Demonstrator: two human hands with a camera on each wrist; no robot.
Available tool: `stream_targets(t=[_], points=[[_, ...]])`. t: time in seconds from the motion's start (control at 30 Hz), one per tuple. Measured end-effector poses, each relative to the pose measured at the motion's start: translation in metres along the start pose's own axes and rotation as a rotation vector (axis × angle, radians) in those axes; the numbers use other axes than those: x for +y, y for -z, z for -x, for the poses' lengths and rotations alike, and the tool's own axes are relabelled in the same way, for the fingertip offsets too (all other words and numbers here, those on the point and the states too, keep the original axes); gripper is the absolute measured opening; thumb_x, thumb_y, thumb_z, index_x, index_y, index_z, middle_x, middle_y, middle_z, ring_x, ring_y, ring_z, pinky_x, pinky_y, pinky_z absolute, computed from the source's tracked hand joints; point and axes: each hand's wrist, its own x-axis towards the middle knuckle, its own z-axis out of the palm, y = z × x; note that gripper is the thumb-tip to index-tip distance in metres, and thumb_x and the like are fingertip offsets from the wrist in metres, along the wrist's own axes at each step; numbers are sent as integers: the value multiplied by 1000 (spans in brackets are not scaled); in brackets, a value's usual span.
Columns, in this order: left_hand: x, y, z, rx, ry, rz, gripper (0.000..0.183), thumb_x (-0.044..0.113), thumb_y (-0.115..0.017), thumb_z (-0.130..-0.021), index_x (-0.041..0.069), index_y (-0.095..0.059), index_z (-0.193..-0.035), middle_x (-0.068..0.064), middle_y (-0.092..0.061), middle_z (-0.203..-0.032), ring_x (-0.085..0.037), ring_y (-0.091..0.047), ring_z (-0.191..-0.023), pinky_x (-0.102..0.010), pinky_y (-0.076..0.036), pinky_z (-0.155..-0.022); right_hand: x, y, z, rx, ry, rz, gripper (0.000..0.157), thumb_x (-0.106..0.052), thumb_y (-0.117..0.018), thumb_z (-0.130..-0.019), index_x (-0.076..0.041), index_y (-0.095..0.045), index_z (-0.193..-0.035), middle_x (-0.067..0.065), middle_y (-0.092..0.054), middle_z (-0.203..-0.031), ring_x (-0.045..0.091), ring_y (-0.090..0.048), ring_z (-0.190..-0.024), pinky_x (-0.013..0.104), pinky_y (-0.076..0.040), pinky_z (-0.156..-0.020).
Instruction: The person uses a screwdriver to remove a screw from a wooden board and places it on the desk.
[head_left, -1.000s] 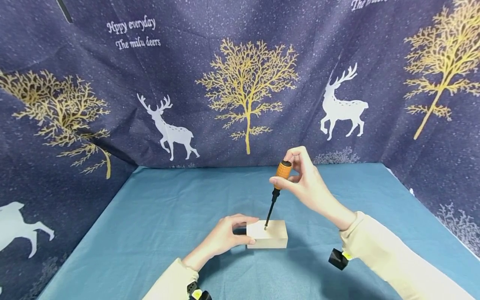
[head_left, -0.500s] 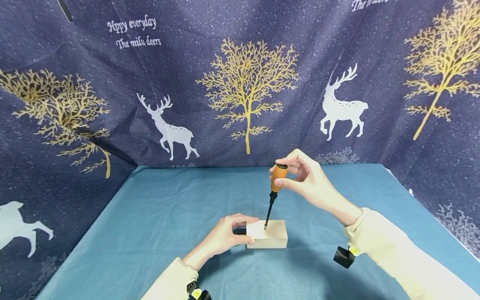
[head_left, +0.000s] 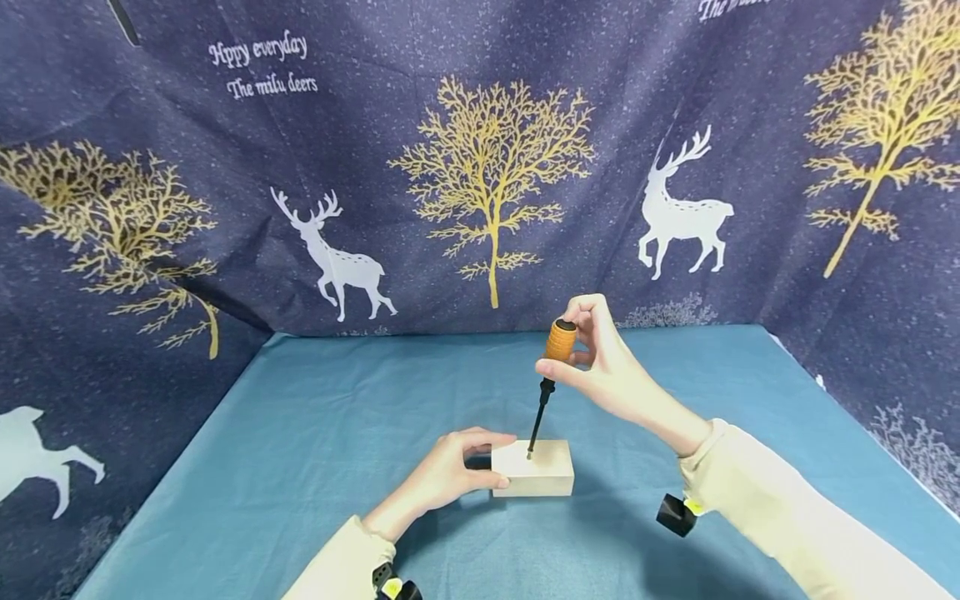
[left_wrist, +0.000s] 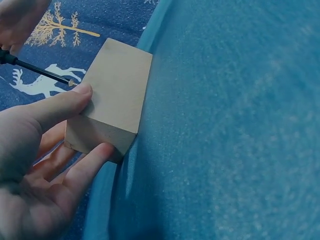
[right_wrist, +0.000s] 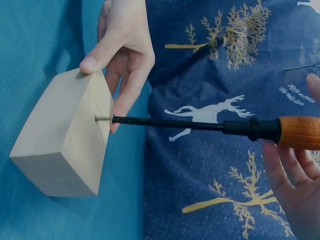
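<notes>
A pale wooden block [head_left: 536, 477] rests on the blue cloth. My left hand [head_left: 453, 467] grips its left end, thumb on the near face and fingers along the far side. In the right wrist view a screw [right_wrist: 104, 119] stands partly sunk in the block's top, its threads showing. The tip of a screwdriver [head_left: 538, 417] with an orange and black handle meets the screw head. Its shaft leans slightly to the right. My right hand [head_left: 615, 371] holds the handle [right_wrist: 300, 132] between thumb and fingers, above and right of the block.
The blue cloth [head_left: 360, 400] covers the table. Behind it hangs a dark blue backdrop [head_left: 420, 250] printed with trees and deer. A small black camera [head_left: 677, 515] sits under the right sleeve, and another [head_left: 397, 587] at the left cuff.
My right fingers curled around the screwdriver handle half a second ago and have since drawn back, the thumb moving left across it. The handle tilted slightly. My left hand and the block stayed put.
</notes>
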Motion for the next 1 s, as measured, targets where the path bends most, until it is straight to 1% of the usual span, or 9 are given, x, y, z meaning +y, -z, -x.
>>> stream_targets(t=[0.1,0.23,0.4,0.53,0.67,0.73,0.8,0.87,1.0], points=[[0,-1,-1,-6,3,-6,51,35,-77,-75,27,-62,-123,5,-61,-122,-16,-59,-114,-33,-47,-99,1,-1,-1,56,-7,24,52,-14,-71,-83,-12,-28,-112,6,-40,-103,19,-59,-92,29,-54,-72],[0,-1,-1,-14,11,-2,51,35,-77,-75,27,-61,-124,6,-60,-123,-16,-59,-115,-32,-47,-100,2,-1,0,108,16,-12,48,-8,-73,-79,-10,-34,-107,4,-44,-99,15,-59,-87,27,-53,-70],[-1,0,-2,-10,5,6,51,34,-77,-75,27,-61,-124,6,-60,-123,-16,-59,-115,-34,-47,-100,0,2,0,99,31,-46,45,-3,-76,-76,-7,-40,-104,1,-49,-101,8,-61,-91,27,-55,-74],[-1,1,-1,-11,4,13,52,34,-77,-76,24,-61,-124,5,-60,-123,-17,-59,-115,-35,-47,-100,1,5,1,44,61,-113,38,-2,-71,-80,-6,-44,-106,-1,-58,-110,10,-64,-102,30,-58,-77],[-1,2,0,-10,3,19,52,32,-77,-76,23,-61,-125,5,-60,-123,-17,-59,-115,-35,-47,-100,4,8,-1,-82,131,-259,35,3,-61,-86,-1,-44,-117,9,-65,-114,23,-65,-106,36,-56,-84],[-2,2,0,-11,0,20,52,32,-77,-76,22,-62,-124,5,-61,-123,-17,-59,-114,-35,-47,-100,6,9,-2,-143,160,-324,37,4,-56,-90,0,-39,-123,16,-63,-115,30,-63,-106,39,-55,-87],[-3,2,-1,-11,5,17,52,33,-77,-76,23,-62,-124,6,-61,-123,-17,-59,-114,-35,-47,-100,7,9,-2,-169,167,-355,38,4,-51,-92,-2,-34,-125,20,-61,-117,31,-62,-108,39,-54,-89],[-3,2,-1,-12,10,16,51,34,-77,-76,24,-62,-124,6,-61,-122,-17,-59,-114,-35,-47,-100,8,6,-2,-152,168,-300,38,2,-49,-94,-3,-28,-125,21,-59,-119,28,-62,-109,36,-54,-88],[-2,2,-1,-14,15,26,51,33,-77,-76,25,-62,-124,6,-61,-122,-18,-58,-115,-36,-47,-100,8,-1,-1,-12,114,-39,44,-9,-60,-91,-8,-26,-119,12,-56,-115,14,-60,-100,27,-54,-78]])
